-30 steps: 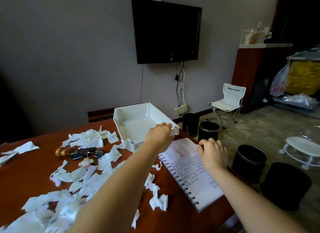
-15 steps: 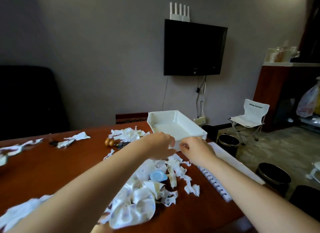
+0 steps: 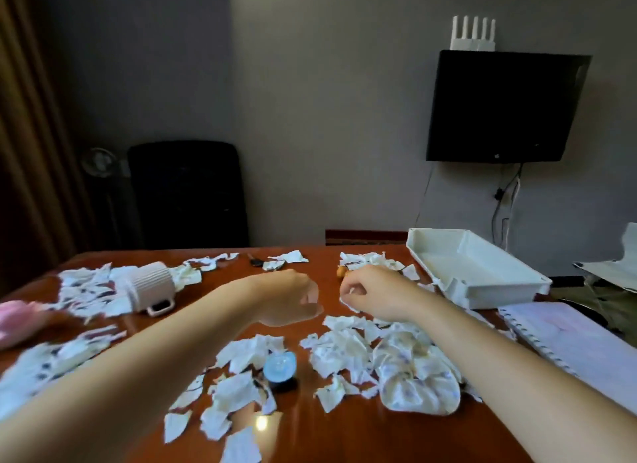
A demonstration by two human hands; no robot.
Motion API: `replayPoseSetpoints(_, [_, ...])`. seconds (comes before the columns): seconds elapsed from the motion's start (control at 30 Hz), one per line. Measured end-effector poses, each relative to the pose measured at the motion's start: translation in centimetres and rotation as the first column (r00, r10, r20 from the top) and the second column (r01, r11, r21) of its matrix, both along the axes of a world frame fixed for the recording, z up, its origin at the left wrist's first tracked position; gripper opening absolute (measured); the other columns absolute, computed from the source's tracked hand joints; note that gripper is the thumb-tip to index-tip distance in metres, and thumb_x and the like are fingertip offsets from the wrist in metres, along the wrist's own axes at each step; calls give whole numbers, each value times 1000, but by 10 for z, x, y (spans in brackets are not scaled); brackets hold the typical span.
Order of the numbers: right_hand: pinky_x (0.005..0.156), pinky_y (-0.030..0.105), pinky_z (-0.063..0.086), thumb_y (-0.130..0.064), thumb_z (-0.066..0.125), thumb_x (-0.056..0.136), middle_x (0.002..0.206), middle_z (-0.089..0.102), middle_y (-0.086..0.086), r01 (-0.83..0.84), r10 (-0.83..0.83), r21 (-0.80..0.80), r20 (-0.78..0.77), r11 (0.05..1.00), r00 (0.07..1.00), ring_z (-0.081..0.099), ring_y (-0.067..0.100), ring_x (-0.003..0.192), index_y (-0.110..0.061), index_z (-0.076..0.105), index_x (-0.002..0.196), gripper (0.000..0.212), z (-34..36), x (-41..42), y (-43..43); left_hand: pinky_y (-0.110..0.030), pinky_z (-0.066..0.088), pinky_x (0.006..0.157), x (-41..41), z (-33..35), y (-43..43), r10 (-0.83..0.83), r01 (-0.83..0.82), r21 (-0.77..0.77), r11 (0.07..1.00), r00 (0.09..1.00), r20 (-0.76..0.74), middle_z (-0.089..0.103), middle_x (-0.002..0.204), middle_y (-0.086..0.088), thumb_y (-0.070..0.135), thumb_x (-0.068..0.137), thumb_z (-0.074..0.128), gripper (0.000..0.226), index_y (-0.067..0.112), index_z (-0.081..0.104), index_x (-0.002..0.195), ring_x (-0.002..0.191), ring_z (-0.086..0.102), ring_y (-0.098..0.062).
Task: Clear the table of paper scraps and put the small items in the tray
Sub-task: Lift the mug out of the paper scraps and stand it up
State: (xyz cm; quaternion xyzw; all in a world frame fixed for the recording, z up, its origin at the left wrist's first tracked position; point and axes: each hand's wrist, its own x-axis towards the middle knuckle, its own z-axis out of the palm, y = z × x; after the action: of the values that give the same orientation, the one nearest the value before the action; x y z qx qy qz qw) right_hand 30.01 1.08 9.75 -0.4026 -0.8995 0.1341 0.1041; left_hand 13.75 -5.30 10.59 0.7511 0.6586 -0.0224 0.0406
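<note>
Reddish-brown glossy wood makes up the bench (image 3: pixel 310 431), and torn paper scraps (image 3: pixel 348 345) cover most of it. Both hands hover over the middle, close to each other but apart. The left hand (image 3: pixel 289 295) is blurred, with its fingers curled under; I cannot tell whether they hold anything. The right hand (image 3: pixel 374 292) has curled fingers with the thumb against the forefinger. It may be pinching a scrap, but that is not clear either.

The white tray (image 3: pixel 496 292) stands to the right of the right hand and a little beyond it, so that hand is the nearer one. The tray's long axis runs diagonally from far left to near right. A small brown bead (image 3: pixel 341 272) lies just beyond the right hand's knuckles. A blue round item (image 3: pixel 279 366) sits among the scraps nearer the person, between the two forearms, and a dark key (image 3: pixel 256 262) lies towards the far edge.

A ribbed cup (image 3: pixel 151 283) lies on its side at the left, and a spiral notebook (image 3: pixel 579 342) lies at the right. Behind the bench are a grey wall, a black chair (image 3: pixel 188 193) and a mounted television (image 3: pixel 499 107).
</note>
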Motion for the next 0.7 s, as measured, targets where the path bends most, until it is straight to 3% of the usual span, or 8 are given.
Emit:
replayPoseSetpoints(0.1, [80, 33, 52, -26, 50, 93, 93, 62, -8, -70, 69, 22, 29, 997, 997, 60, 14, 87, -24, 68, 100, 19, 1, -43, -14, -25, 53, 88, -36, 1, -26, 65, -65, 12, 998, 998, -2, 62, 120, 2, 37, 97, 43, 35, 18, 56, 124, 104, 61, -15])
replayPoseSetpoints(0.37, [75, 22, 50, -27, 50, 95, 108, 64, -4, -214, 213, 20, 46, 977, 976, 60, 12, 93, -26, 63, 110, 20, -10, -145, -29, -20, 49, 82, -131, -5, -77, 227, -227, 15, 974, 974, 14, 61, 120, 1, 33, 98, 43, 34, 17, 56, 124, 105, 60, -15])
replayPoseSetpoints(0.5, [83, 28, 52, -28, 50, 95, 110, 64, -2, -243, 242, 3, 48, 970, 969, 60, 13, 97, -25, 63, 111, 21, -20, -188, -26, -21, 50, 85, -180, -18, -85, 316, -317, 9, 948, 947, 64, 58, 124, 2, 36, 97, 44, 32, 21, 55, 123, 105, 57, -14])
replayPoseSetpoints(0.7, [92, 30, 51, -30, 53, 94, 121, 61, 0, -216, 214, -92, -25, 972, 976, 59, 16, 106, -24, 60, 117, 25, -41, -246, -9, -19, 44, 85, -242, -40, -73, 446, -478, 22, 878, 834, 325, 38, 142, -4, 30, 95, 49, 43, 22, 42, 137, 111, 49, -15])
